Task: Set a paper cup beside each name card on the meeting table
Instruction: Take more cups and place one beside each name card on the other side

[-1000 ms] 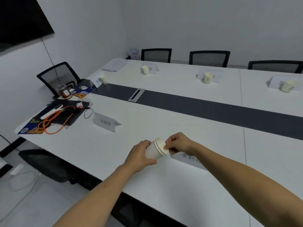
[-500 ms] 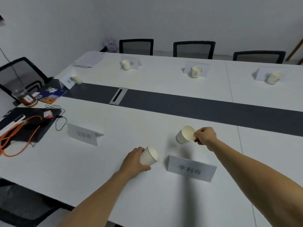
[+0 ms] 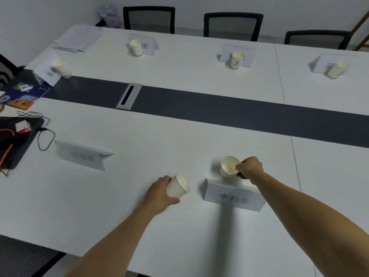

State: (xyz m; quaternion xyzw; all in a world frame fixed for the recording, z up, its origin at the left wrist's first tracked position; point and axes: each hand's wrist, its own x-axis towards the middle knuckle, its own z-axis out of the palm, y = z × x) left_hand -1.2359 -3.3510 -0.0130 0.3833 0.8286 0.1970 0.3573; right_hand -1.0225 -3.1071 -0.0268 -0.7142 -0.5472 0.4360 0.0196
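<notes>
The white worktop [image 3: 179,136] has a dark strip along its middle with a grey cable hatch [image 3: 128,96] set in it. On the far side stand four name cards, each with a paper cup just beside it. On the near side lie two name cards [image 3: 233,197] [image 3: 81,155]. At the left end lie papers [image 3: 76,40], a black mat [image 3: 14,140] and booklets [image 3: 24,94].

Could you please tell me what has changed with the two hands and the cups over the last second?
The right hand pulled one paper cup off the stack and carried it beyond the near name card. The left hand still grips the remaining cup. The far cups are unmoved.
</notes>
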